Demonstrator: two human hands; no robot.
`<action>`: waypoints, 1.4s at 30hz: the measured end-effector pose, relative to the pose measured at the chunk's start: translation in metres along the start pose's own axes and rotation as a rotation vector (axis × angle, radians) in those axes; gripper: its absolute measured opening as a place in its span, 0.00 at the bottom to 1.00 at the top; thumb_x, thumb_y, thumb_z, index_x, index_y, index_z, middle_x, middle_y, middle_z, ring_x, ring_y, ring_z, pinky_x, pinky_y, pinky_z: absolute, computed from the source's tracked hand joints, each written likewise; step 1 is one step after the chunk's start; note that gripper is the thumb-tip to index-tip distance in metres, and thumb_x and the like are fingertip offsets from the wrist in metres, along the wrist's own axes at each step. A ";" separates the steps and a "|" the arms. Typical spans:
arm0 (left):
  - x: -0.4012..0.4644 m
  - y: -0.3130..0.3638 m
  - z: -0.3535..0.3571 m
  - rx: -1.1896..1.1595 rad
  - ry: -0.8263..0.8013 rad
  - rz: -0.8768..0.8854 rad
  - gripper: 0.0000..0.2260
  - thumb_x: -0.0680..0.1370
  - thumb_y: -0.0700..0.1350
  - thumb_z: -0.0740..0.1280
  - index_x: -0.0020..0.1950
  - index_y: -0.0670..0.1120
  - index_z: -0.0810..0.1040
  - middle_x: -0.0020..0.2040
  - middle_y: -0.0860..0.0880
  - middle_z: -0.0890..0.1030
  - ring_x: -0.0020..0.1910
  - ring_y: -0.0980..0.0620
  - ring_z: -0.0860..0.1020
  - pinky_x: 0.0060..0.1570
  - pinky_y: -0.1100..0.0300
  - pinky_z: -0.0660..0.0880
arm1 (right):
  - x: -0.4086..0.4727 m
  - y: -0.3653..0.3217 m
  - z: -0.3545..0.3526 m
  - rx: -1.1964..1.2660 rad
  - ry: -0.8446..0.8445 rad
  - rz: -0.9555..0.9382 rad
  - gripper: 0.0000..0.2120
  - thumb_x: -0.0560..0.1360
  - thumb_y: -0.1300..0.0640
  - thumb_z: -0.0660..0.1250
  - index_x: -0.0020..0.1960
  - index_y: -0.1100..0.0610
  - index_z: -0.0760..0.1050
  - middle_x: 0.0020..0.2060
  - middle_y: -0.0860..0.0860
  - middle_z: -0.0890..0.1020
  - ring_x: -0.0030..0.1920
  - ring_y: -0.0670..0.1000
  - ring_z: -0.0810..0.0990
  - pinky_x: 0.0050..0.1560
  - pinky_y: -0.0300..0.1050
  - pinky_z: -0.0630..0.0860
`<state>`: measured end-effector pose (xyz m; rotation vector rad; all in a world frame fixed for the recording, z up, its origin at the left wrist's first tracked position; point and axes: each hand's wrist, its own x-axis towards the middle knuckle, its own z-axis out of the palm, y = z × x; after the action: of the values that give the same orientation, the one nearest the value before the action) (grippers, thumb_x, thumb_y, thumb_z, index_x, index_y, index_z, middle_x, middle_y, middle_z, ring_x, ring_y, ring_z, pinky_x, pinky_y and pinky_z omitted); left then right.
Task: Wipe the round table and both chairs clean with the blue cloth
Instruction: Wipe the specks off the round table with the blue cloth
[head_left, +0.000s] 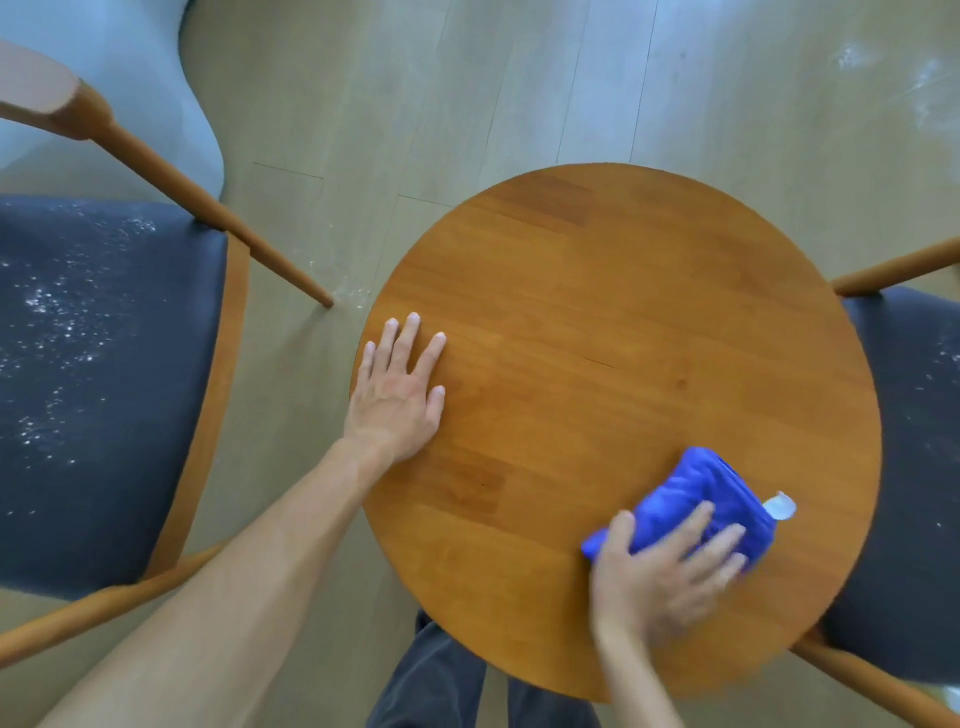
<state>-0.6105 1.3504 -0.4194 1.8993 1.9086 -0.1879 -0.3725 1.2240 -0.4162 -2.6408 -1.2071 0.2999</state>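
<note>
A round wooden table (623, 322) fills the middle of the view. My left hand (397, 395) lies flat on its left edge, fingers spread, holding nothing. My right hand (670, 571) presses a bunched blue cloth (706, 493) against the table's near right part; the hand is blurred. A white tag sticks out of the cloth's right end. The left chair (104, 395) has a dark seat speckled with white dust. The right chair (909, 441) shows part of a dark seat with a few white specks; the table hides the rest.
The wooden frame and leg of the left chair (218, 218) slant close to the table's left side. White dust marks the pale plank floor (930, 88) at the top right. My dark trousers (441, 680) stand at the table's near edge.
</note>
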 end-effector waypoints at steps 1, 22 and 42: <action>0.000 0.001 -0.001 -0.013 -0.001 -0.006 0.27 0.82 0.53 0.54 0.79 0.54 0.49 0.79 0.49 0.40 0.77 0.49 0.37 0.75 0.51 0.38 | -0.007 -0.026 0.008 0.020 -0.003 0.035 0.34 0.70 0.49 0.66 0.73 0.61 0.65 0.72 0.65 0.63 0.71 0.70 0.62 0.64 0.66 0.64; 0.002 0.007 0.000 -0.081 0.055 -0.046 0.26 0.79 0.50 0.60 0.77 0.52 0.58 0.80 0.49 0.48 0.78 0.48 0.43 0.75 0.48 0.42 | 0.070 0.179 -0.058 -0.178 -0.239 -0.785 0.32 0.70 0.45 0.64 0.71 0.57 0.64 0.73 0.60 0.63 0.74 0.63 0.59 0.67 0.64 0.64; -0.010 0.005 -0.024 -0.030 -0.121 -0.058 0.29 0.79 0.51 0.59 0.78 0.53 0.53 0.80 0.50 0.44 0.78 0.49 0.43 0.75 0.50 0.53 | -0.004 0.011 0.003 -0.074 -0.296 -1.003 0.36 0.66 0.49 0.67 0.73 0.52 0.66 0.76 0.55 0.60 0.76 0.60 0.55 0.69 0.63 0.63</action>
<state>-0.6114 1.3511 -0.3936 1.7724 1.8760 -0.2839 -0.3681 1.2138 -0.4220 -1.7335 -2.4458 0.4481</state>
